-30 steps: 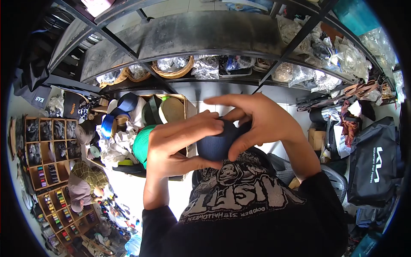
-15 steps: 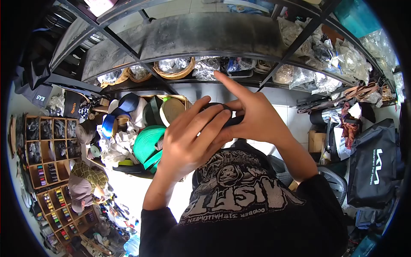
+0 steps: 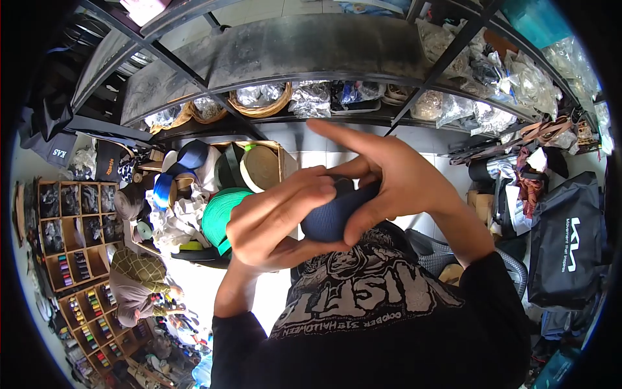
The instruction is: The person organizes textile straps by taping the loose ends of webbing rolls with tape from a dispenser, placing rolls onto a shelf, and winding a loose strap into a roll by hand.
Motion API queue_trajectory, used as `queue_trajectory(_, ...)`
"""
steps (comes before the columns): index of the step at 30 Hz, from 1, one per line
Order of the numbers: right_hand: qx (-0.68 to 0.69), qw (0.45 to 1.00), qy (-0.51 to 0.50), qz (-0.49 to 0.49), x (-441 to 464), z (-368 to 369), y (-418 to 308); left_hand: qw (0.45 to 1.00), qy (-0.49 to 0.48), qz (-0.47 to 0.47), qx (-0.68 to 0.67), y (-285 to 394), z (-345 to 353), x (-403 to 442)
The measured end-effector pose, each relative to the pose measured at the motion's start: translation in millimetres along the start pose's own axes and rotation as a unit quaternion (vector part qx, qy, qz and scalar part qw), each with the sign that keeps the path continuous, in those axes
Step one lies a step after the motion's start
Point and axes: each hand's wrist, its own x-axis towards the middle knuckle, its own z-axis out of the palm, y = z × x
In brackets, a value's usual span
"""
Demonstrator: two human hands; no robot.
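A dark navy roll of webbing (image 3: 329, 219) is held between both hands in front of my chest, its ribbed outer face turned toward me. My left hand (image 3: 275, 217) wraps its left side, fingers over the top and thumb beneath. On the other side, my right hand (image 3: 408, 175) grips the roll with its thumb on the near face; the index finger points out, away from it. Part of the roll is hidden behind the fingers. Just beyond my left hand, a green webbing roll (image 3: 220, 212) and a beige roll (image 3: 260, 168) sit in a cardboard box (image 3: 286, 162).
A black metal shelf (image 3: 311, 48) runs across the front, with baskets (image 3: 262, 107) and plastic bags of parts (image 3: 311, 98). Thread racks (image 3: 84, 324) stand at left near another person (image 3: 136, 285). A black bag (image 3: 567, 243) hangs at right by a dark chair (image 3: 512, 272).
The roll has turned and come lower, so its broad navy face shows. Both hands have moved slightly down, and my right thumb now presses on the near face.
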Motion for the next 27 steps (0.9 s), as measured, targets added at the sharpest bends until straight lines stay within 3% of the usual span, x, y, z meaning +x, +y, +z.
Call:
queue_trajectory(1,0.066,0.998,-0.009,0.0,1,2,2,1.0,0.01,-0.003,-0.011,2,2,1)
queue_trajectory(5,0.065,0.997,0.033,0.018,2,5,1,0.999,-0.02,-0.035,-0.029,-4,0,-1)
queue_trajectory(7,0.007,0.996,0.062,0.064,3,3,-2,0.994,-0.075,-0.079,0.024,-1,-3,1)
queue_trajectory(11,-0.159,0.982,0.098,0.023,9,9,9,0.979,-0.103,-0.075,0.159,-2,11,4)
queue_trajectory(14,-0.155,0.983,0.083,0.052,11,7,4,0.985,-0.086,-0.035,0.148,-9,12,6)
queue_trajectory(17,-0.133,0.988,0.081,0.018,10,6,17,0.99,-0.094,-0.069,0.082,-11,10,3)
queue_trajectory(20,-0.171,0.981,0.044,0.085,4,3,-3,0.99,-0.097,-0.098,0.035,-12,5,0)
queue_trajectory(27,-0.243,0.968,0.033,0.053,-2,-2,-7,0.98,-0.106,-0.154,0.07,-16,2,-15)
